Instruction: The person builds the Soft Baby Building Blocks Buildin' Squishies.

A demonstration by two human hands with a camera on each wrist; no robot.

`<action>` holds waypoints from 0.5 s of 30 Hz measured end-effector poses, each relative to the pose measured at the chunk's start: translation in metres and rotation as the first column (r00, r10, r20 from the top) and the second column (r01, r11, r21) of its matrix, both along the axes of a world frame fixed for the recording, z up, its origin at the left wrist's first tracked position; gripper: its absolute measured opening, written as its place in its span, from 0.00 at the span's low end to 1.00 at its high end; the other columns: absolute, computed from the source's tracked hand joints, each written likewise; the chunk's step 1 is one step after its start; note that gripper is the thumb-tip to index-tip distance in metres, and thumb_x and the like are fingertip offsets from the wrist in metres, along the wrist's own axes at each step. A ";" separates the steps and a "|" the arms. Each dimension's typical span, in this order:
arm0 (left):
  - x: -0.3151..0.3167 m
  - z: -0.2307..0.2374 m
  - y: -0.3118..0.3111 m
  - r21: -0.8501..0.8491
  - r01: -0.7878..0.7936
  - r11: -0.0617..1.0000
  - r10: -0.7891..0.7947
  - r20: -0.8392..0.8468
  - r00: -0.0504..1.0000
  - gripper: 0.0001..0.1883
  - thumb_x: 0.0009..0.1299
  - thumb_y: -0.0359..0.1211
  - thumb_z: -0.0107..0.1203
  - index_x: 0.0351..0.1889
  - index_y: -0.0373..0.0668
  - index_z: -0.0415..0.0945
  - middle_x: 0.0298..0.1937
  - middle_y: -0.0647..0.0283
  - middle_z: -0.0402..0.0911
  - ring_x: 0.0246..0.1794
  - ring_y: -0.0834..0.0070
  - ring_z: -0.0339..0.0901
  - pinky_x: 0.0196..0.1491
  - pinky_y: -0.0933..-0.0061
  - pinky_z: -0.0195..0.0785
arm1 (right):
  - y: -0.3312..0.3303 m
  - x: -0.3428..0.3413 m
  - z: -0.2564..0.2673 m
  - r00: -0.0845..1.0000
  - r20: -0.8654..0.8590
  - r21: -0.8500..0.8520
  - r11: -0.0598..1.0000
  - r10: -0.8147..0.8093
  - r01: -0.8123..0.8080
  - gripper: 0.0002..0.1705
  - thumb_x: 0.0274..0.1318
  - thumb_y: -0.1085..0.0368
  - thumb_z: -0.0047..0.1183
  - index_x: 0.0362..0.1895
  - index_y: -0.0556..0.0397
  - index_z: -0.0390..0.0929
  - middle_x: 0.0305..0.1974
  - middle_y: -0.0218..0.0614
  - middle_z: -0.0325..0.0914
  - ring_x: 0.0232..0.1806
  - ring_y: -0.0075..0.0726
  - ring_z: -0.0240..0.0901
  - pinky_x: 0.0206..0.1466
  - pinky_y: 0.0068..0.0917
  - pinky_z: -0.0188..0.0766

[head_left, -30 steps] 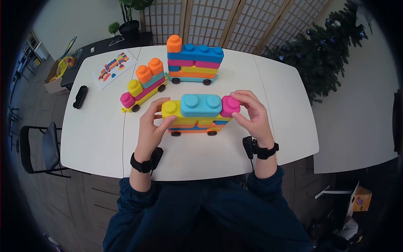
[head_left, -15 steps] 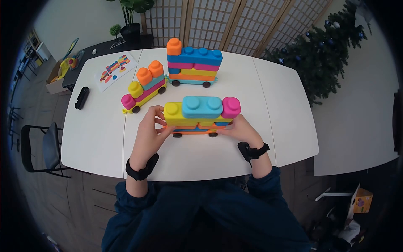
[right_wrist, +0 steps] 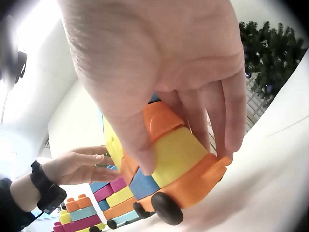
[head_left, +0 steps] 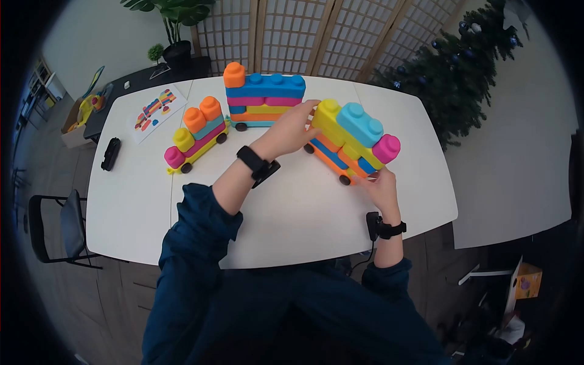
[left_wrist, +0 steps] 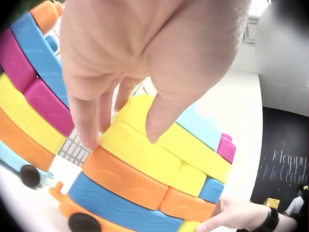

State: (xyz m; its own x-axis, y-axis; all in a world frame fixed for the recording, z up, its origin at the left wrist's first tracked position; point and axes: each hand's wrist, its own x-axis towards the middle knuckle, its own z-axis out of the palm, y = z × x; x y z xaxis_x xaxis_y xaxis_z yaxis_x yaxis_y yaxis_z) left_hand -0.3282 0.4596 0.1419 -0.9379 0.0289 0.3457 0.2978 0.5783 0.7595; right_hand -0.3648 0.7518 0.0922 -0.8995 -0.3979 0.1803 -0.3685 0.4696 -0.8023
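Note:
Both hands hold a toy block train car [head_left: 348, 141], turned at a slant on the table's right half. It has yellow, orange and blue layers, with a turquoise block and a pink block on top. My left hand [head_left: 288, 129] grips the far-left upper end, thumb against the yellow blocks [left_wrist: 145, 147]. At the near-right end, my right hand [head_left: 381, 190] holds it low, thumb by a blue block [right_wrist: 143, 185]. The car's orange hitch [left_wrist: 56, 192] is close to the turquoise hitch [left_wrist: 47, 178] of the blue-topped car [head_left: 265, 91], which stands behind on its wheels.
Left of the blue-topped car stands a smaller wheeled block car [head_left: 198, 135] with orange, yellow and pink blocks. A picture sheet [head_left: 157, 114] and a black object [head_left: 111, 154] lie at the table's left. A decorated tree [head_left: 426, 85] stands beyond the right edge.
The held car has moved right and turned from straight across to a slant, its right end toward me. My left hand has gone far and right; my right hand has shifted from pink block to lower end.

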 end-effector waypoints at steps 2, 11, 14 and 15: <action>-0.022 0.001 0.003 -0.027 0.023 0.999 -0.021 0.071 0.997 0.32 0.71 0.30 0.62 0.73 0.38 0.63 0.62 0.46 0.79 0.59 0.56 0.82 0.61 0.62 0.77 | -0.002 -0.001 0.002 0.999 0.014 -0.028 0.998 -0.050 0.051 0.31 0.46 0.62 0.76 0.54 0.58 0.80 0.41 0.42 0.89 0.41 0.41 0.89 0.45 0.35 0.83; -0.039 -0.010 -0.001 -0.014 -0.017 1.000 0.018 0.080 0.997 0.32 0.71 0.29 0.62 0.72 0.36 0.63 0.61 0.44 0.79 0.58 0.54 0.82 0.61 0.63 0.77 | -0.011 -0.016 -0.011 0.999 -0.015 0.101 0.994 -0.045 0.046 0.33 0.48 0.64 0.74 0.59 0.60 0.77 0.47 0.44 0.87 0.44 0.42 0.88 0.49 0.34 0.84; -0.032 -0.010 -0.002 0.027 -0.058 0.998 0.055 0.096 0.994 0.33 0.70 0.30 0.63 0.72 0.34 0.63 0.62 0.44 0.78 0.59 0.55 0.82 0.61 0.63 0.77 | -0.015 -0.017 -0.013 0.997 -0.058 0.076 0.995 -0.054 0.058 0.32 0.46 0.62 0.75 0.56 0.57 0.79 0.43 0.42 0.88 0.41 0.43 0.88 0.47 0.34 0.83; -0.032 -0.011 -0.003 0.027 -0.057 0.998 0.054 0.096 0.994 0.33 0.70 0.30 0.63 0.72 0.34 0.63 0.62 0.44 0.78 0.59 0.55 0.82 0.61 0.63 0.77 | -0.017 -0.017 -0.014 0.997 -0.062 0.049 0.998 -0.038 0.041 0.32 0.46 0.62 0.75 0.56 0.57 0.79 0.44 0.42 0.88 0.42 0.43 0.88 0.47 0.34 0.83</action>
